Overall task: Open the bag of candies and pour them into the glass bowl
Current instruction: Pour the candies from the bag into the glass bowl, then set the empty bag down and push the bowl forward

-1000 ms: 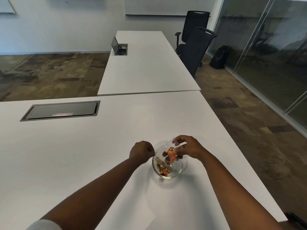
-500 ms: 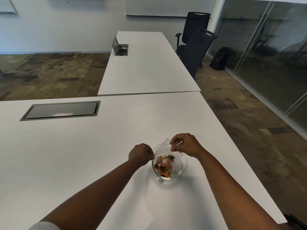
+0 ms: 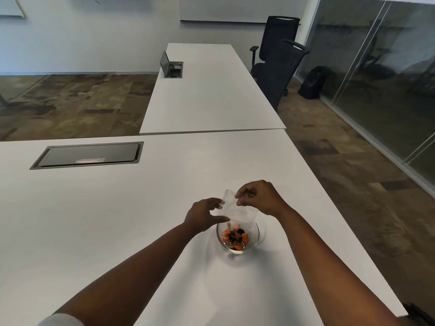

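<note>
White bench (image 3: 117,208) carries the clear glass bowl (image 3: 255,238) near its right edge, now filled with orange, black and gold candies (image 3: 235,236). Above it, the emptied transparent plastic bag (image 3: 229,198) has risen, pinched in the right hand's (image 3: 261,197) grip; the left hand's (image 3: 202,216) fingers have opened beside it.

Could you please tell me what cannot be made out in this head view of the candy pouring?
- Clear bag: too transparent to tell whether any candy remains inside.
- Candies in the glass bowl: too small to count or identify.
- Left hand: its grip on the bag is unclear; fingertips blur into plastic.
- Right hand: pinches the bag's top; palm side hidden.
</note>
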{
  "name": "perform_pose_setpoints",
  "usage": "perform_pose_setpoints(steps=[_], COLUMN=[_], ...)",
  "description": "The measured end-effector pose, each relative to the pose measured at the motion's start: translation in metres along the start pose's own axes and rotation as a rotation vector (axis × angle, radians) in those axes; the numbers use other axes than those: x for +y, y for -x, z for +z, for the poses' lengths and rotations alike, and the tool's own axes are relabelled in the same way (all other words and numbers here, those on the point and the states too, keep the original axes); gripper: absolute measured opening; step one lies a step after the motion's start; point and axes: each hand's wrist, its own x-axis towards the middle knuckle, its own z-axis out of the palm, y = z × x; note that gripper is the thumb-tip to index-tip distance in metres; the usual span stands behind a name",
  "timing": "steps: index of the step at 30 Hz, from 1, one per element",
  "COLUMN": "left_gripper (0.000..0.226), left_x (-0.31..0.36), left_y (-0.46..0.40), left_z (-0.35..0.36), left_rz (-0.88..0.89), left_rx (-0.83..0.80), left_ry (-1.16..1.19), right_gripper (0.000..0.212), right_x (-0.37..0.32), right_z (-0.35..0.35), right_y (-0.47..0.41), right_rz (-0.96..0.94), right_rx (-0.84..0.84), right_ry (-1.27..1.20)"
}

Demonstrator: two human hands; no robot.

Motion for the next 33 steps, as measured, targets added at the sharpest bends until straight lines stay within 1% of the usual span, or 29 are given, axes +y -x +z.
perform_pose_setpoints(steps=[1, 2, 3, 5, 7, 8, 10, 12, 15, 19, 22, 30, 33], left_gripper=[0.053, 0.050, 0.041, 0.022, 0.017, 0.015, 0.011, 0.014, 0.013, 0.017, 0.018, 0.021, 0.027], left_x=[0.003, 0.006, 0.010, 0.013, 0.010, 0.006, -0.004, -0.016, -0.038, -0.063, -0.073, -0.087, -0.090], left_y=[0.000, 0.001, 0.002, 0.003, 0.003, 0.004, 0.008, 0.013, 0.023, 0.035, 0.040, 0.048, 0.048], left_z=[-0.002, -0.004, -0.007, -0.011, -0.017, -0.021, -0.028, -0.034, -0.035, -0.021, -0.008, 0.016, 0.020], left_rz=[0.046, 0.087, 0.119, 0.128, 0.074, 0.035, -0.054, -0.152, -0.280, -0.417, -0.483, -0.580, -0.605], left_rx=[-0.004, -0.006, -0.006, 0.014, 0.044, 0.058, 0.091, 0.132, 0.185, 0.189, 0.152, 0.077, 0.069], left_ry=[0.077, 0.141, 0.196, 0.263, 0.325, 0.385, 0.521, 0.632, 0.727, 0.784, 0.773, 0.741, 0.729], right_gripper=[0.013, 0.013, 0.016, 0.025, 0.035, 0.037, 0.034, 0.031, 0.028, 0.034, 0.042, 0.043, 0.044], right_x=[-0.001, -0.003, -0.005, -0.007, -0.006, -0.004, 0.004, 0.016, 0.036, 0.057, 0.067, 0.067, 0.068], right_z=[0.000, -0.001, 0.000, 0.002, 0.005, 0.006, 0.010, 0.014, 0.020, 0.026, 0.032, 0.045, 0.048], right_y=[-0.001, -0.001, -0.003, -0.005, -0.007, -0.009, -0.010, -0.010, -0.008, -0.005, -0.002, 0.006, 0.008], right_rz=[-0.010, -0.021, -0.029, -0.027, 0.003, 0.028, 0.099, 0.181, 0.301, 0.440, 0.519, 0.596, 0.612], right_rx=[-0.002, 0.000, 0.008, 0.042, 0.087, 0.114, 0.176, 0.223, 0.255, 0.209, 0.149, 0.065, 0.051], right_ry=[-0.014, -0.030, -0.050, -0.096, -0.153, -0.169, -0.164, -0.115, -0.063, -0.016, -0.017, -0.031, -0.011])
